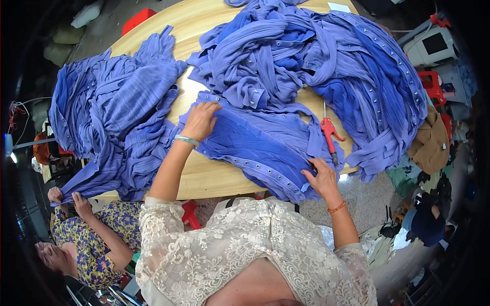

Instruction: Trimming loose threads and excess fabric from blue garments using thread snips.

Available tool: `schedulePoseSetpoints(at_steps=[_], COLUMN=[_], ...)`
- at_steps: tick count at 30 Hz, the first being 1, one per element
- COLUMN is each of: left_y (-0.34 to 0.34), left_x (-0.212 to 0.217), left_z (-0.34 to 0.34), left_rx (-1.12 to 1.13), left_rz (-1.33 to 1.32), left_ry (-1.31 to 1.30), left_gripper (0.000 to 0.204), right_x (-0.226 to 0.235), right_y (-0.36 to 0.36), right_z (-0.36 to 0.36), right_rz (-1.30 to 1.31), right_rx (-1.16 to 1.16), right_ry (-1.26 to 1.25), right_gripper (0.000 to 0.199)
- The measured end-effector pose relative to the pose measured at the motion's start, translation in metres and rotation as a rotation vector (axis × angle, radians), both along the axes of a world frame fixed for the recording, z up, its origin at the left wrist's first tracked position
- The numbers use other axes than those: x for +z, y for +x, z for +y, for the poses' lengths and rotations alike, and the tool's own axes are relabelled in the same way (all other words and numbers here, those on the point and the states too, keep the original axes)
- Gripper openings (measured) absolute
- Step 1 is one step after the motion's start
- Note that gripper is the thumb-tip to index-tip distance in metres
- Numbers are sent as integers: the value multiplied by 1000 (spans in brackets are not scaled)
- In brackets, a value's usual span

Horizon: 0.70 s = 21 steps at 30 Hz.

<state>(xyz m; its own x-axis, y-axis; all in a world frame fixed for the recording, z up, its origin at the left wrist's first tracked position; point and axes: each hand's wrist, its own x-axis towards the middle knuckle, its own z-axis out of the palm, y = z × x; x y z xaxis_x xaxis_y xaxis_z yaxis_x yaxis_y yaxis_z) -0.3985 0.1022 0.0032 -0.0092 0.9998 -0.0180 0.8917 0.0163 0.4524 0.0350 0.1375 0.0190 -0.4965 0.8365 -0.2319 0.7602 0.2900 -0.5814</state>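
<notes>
A purple-blue crinkled garment (250, 137) lies spread before me on the wooden table (204, 179), with metal eyelets along its edges. My left hand (200, 121), a pale bangle at its wrist, has its fingers closed on the garment's upper left edge, beside an eyelet strip. Over the lower right end, my right hand (322, 178) rests with thumb and fingers apart; an orange bead bracelet circles its wrist. Just beyond my right hand lies a red air blow gun (329, 131) with a thin metal nozzle, its lower end on the cloth.
A large heap of similar garments (255, 51) covers the far side and curves down the right. Another pile (117, 102) is at the left, where a co-worker (97, 239) holds a cloth corner. A red stool (433, 86) and a brown cloth (430, 140) are beyond the right edge.
</notes>
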Motion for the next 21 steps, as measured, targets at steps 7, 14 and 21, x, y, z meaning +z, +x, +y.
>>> schedulePoseSetpoints(at_steps=[7,14,21], left_y=[-22,-40,-39], left_x=[-24,-14,49], left_z=[13,18,47], left_rx=[-111,-155,79], left_rz=[298,339,176], left_ry=[-106,26,139], left_gripper=[37,21,18], right_x=[13,34,46], right_y=[18,22,44], right_z=[3,11,27], right_rz=[46,67,123], right_rx=[35,-22,-229], right_ry=[-250,-335,-18], right_gripper=[37,36,26])
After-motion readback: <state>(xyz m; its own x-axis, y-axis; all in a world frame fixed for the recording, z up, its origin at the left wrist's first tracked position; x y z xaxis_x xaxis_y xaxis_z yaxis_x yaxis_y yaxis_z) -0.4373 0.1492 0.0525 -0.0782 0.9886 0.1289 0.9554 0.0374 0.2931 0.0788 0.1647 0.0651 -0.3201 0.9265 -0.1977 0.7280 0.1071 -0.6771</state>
